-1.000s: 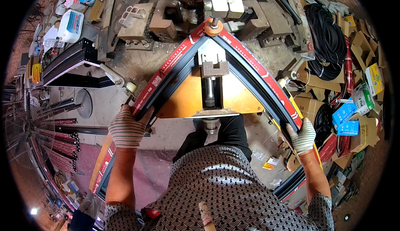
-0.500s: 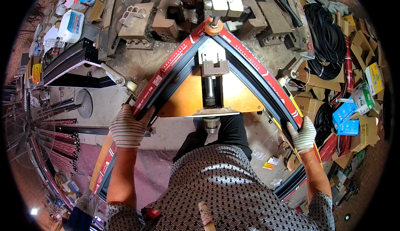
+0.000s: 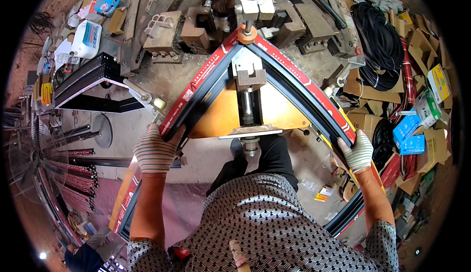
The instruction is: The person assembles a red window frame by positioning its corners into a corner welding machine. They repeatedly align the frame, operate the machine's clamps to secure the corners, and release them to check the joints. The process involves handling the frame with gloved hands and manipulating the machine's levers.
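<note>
My left hand (image 3: 157, 150), in a striped knit glove, is closed around the left arm of a black frame corner (image 3: 294, 73) with red protective film on its outer faces. On the opposite arm, my right hand (image 3: 359, 152) has a similar grip, thumb on the inner side. The two arms meet in a point away from me, under a round brown press pad (image 3: 247, 36). Inside the angle sit a metal clamp block (image 3: 251, 79) and an orange-yellow plate (image 3: 216, 116). More of the frame runs back past both of my forearms.
Heavy steel blocks (image 3: 196, 34) stand on the machine behind the corner. A black angled frame (image 3: 88, 83) and a white jug (image 3: 87, 39) are at left, above a fan (image 3: 37, 154). Coiled black strips (image 3: 375, 46) and cardboard boxes crowd the right. Another person (image 3: 83, 258) shows at lower left.
The whole view has shifted and turned slightly. Both hands keep their hold on the frame, and its corner is still under the press pad.
</note>
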A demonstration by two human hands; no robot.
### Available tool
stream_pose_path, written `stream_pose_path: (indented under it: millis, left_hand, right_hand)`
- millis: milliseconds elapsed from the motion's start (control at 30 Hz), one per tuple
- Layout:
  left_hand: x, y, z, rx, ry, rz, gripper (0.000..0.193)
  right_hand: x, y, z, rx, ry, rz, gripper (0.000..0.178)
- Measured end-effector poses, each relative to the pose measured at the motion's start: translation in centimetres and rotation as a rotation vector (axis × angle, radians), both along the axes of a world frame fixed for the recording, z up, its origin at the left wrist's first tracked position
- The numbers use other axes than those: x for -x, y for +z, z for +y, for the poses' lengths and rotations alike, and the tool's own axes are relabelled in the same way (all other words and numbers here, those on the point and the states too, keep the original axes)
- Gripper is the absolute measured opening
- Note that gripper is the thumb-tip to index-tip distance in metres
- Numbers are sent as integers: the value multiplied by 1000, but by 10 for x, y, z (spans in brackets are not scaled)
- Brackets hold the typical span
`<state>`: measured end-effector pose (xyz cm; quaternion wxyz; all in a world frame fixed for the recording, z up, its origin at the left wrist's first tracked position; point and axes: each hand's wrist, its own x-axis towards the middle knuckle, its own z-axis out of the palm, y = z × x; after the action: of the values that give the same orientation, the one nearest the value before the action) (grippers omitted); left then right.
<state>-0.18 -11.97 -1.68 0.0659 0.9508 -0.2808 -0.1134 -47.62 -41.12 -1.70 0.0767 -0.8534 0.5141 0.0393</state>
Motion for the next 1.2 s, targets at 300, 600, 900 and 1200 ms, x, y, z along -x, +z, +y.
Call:
stream_pose_path:
  millis: [300, 600, 900, 1200]
  left_hand:
    - [0, 15, -11, -111, 23, 99, 73]
    - [7, 26, -19, -103, 49, 117, 70]
    - [4, -17, 11, 494, -41, -132, 35]
    - [19, 22, -100, 829, -318, -173, 35]
  right_hand:
    - [-5, 4, 3, 60, 10, 23, 57]
    - [-5, 8, 1, 20, 0, 84, 62]
    - [-6, 10, -2, -60, -23, 56, 62]
    - [1, 7, -4, -75, 25, 7, 62]
